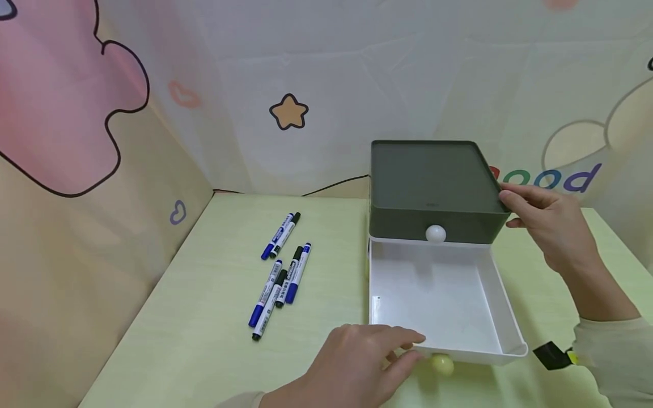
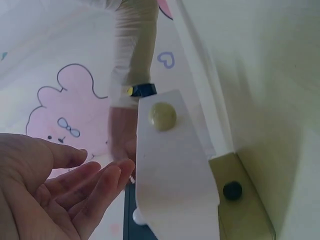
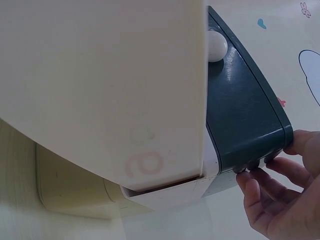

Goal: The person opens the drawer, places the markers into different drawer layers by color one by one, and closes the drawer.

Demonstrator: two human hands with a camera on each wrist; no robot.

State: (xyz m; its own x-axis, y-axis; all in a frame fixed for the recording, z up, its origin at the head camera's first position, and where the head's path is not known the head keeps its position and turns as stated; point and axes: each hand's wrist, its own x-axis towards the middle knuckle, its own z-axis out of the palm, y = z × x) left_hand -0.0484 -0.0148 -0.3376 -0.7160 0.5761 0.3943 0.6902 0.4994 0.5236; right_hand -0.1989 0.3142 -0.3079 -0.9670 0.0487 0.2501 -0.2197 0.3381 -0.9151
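Note:
A desktop drawer box (image 1: 433, 175) with a dark green top section and a white knob (image 1: 436, 233) stands at the right of the table. Its white drawer (image 1: 433, 300) below is pulled far out, with a pale yellow knob (image 1: 442, 364) on the front. My right hand (image 1: 553, 226) holds the box's upper right corner; in the right wrist view its fingertips (image 3: 242, 180) meet the green side. My left hand (image 1: 357, 360) hovers by the drawer's front left, fingers loosely bent around nothing. In the left wrist view, that hand (image 2: 65, 185) is beside the drawer front (image 2: 170, 165).
Several blue and black markers (image 1: 280, 289) lie in two groups on the table's left half. Under the white drawer is a yellow drawer with a dark knob (image 2: 232, 190). A printed curtain (image 1: 326, 85) hangs behind the table, and a dark cable (image 1: 336, 184) runs along the back edge.

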